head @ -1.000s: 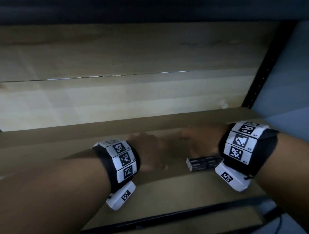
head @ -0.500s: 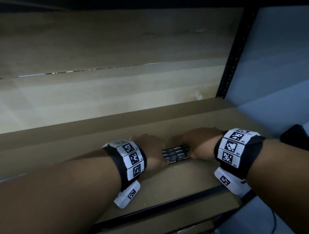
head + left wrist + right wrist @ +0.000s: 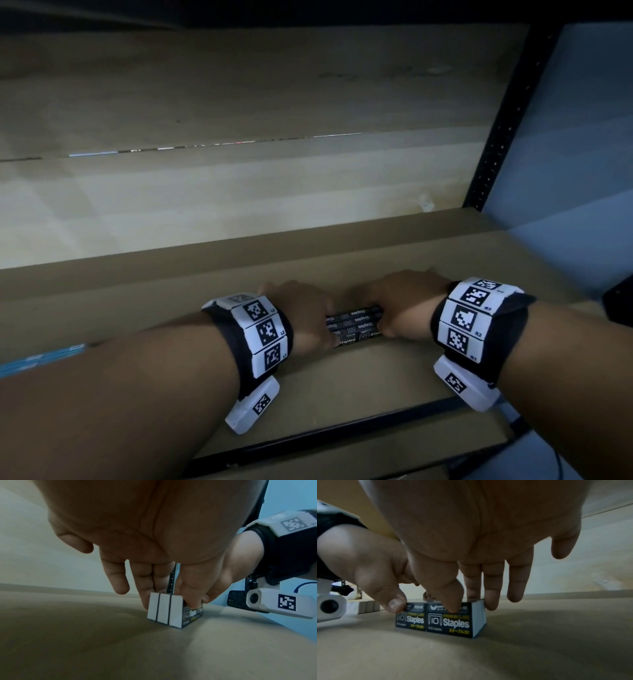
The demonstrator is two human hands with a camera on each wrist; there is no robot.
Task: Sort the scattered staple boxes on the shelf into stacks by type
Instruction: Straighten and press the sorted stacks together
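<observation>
A block of black staple boxes [image 3: 354,325] printed "Staples" stands on the cardboard shelf [image 3: 342,387] between my two hands. The left hand [image 3: 317,325] holds its left end and the right hand [image 3: 390,318] its right end. In the right wrist view two boxes [image 3: 440,619] show end to end; both thumbs press the near face and my right fingers [image 3: 489,600] reach behind. The left wrist view shows three white box ends [image 3: 164,609] side by side, with my left fingers [image 3: 144,595] against the far side.
A black metal upright [image 3: 496,137] bounds the shelf on the right, and a black rail [image 3: 342,428] runs along its front edge. Blue items [image 3: 41,359] lie far left. Pale boxes [image 3: 366,606] stand behind my left hand. A dark object [image 3: 236,600] sits to the right.
A second ago the boxes were at my right hand only, with the left hand apart. Both hands have since closed on the block; in the last half second nothing has shifted.
</observation>
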